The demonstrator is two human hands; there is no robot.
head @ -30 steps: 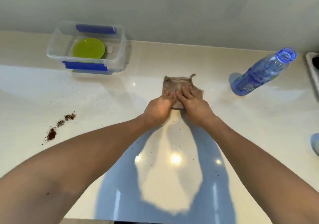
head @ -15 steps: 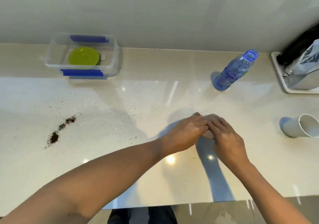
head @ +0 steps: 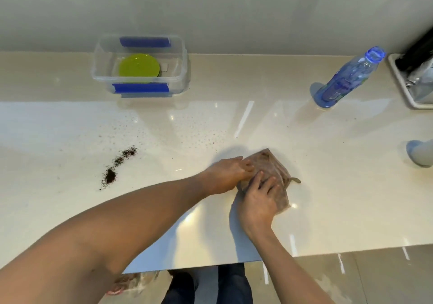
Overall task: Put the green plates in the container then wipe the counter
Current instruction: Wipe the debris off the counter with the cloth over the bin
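Green plates lie stacked inside a clear container with blue clips at the back left of the pale counter. A brown cloth lies flat on the counter right of centre. My left hand presses its left edge with flat fingers. My right hand lies flat on top of it with fingers spread. A streak of dark crumbs sits on the counter well to the left of the cloth, with fine specks scattered around it.
A blue plastic bottle stands at the back right. A white tray with dark and shiny bags is at the far right edge. A pale cup lies on its side at the right. The counter's front edge runs below my arms.
Both hands pulled the cloth from the middle of the counter toward the front edge, and it now lies spread out again, further right. The view also shifted.
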